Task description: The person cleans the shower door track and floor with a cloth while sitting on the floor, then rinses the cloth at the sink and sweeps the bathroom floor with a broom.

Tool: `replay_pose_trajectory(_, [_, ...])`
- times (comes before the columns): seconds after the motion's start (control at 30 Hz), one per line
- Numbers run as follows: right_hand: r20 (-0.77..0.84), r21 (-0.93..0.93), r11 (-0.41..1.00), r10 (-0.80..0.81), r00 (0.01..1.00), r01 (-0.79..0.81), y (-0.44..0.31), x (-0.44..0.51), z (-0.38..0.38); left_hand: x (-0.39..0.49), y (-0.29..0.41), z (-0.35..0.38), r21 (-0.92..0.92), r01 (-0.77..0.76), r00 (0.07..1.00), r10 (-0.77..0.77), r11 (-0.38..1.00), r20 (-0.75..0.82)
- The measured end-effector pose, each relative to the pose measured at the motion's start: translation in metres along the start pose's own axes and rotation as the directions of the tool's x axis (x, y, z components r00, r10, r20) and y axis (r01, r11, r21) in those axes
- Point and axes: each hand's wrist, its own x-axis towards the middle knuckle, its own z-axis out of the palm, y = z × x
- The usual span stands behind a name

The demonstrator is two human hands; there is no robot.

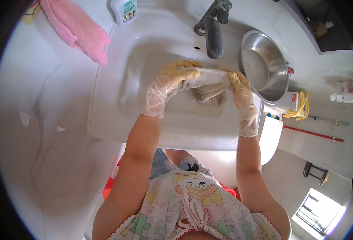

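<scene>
A wet whitish-grey cloth [211,78] is stretched between my two hands over the white washbasin [194,136], where some cloudy water shows. Translucent disposable gloves cover both hands. My left hand [176,75] grips the left end of the cloth, thumb on top. The right end is pinched in my right hand [241,87], whose fingertips are partly hidden. A darker, crumpled part of the cloth hangs below, close to the water; whether it touches is unclear. Just beyond the cloth stands a dark faucet [214,36].
A stainless steel bowl [265,67] sits tilted at the basin's right rim. A white bottle [124,12] stands at the back left corner, near a hanging pink towel [80,30]. Yellow rubber gloves [301,106] and a toilet lid [271,138] are to the right.
</scene>
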Motion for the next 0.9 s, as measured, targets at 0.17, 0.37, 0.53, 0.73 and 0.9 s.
replay_pose_trajectory(0.17, [-0.242, 0.041, 0.996, -0.061, 0.968, 0.073, 0.044, 0.023, 0.048, 0.024, -0.037, 0.02, -0.675, -0.148, 0.978, 0.003, 0.723, -0.21])
replay_pose_trajectory(0.37, [0.062, -0.93, 0.332, -0.286, 0.956, 0.159, 0.08, 0.034, 0.112, 0.022, -0.059, 0.013, -0.407, -0.075, 0.99, 0.118, 0.911, 0.081])
replay_pose_trajectory(0.53, [-0.154, -0.911, 0.4, -0.114, 0.981, -0.096, 0.041, 0.045, 0.139, 0.007, -0.045, 0.025, -0.618, -0.084, 0.948, -0.128, 0.782, -0.291])
replay_pose_trajectory(0.73, [-0.352, -0.768, 0.485, 0.225, 0.909, -0.418, 0.021, 0.068, 0.141, 0.001, -0.032, 0.017, 0.129, 0.095, 0.961, -0.057, 0.987, -0.27])
replay_pose_trajectory(0.9, [0.071, -0.966, -0.251, -0.002, 0.998, 0.068, 0.064, 0.061, 0.127, -0.01, -0.027, 0.022, -0.464, -0.065, 0.989, -0.006, 0.883, -0.151])
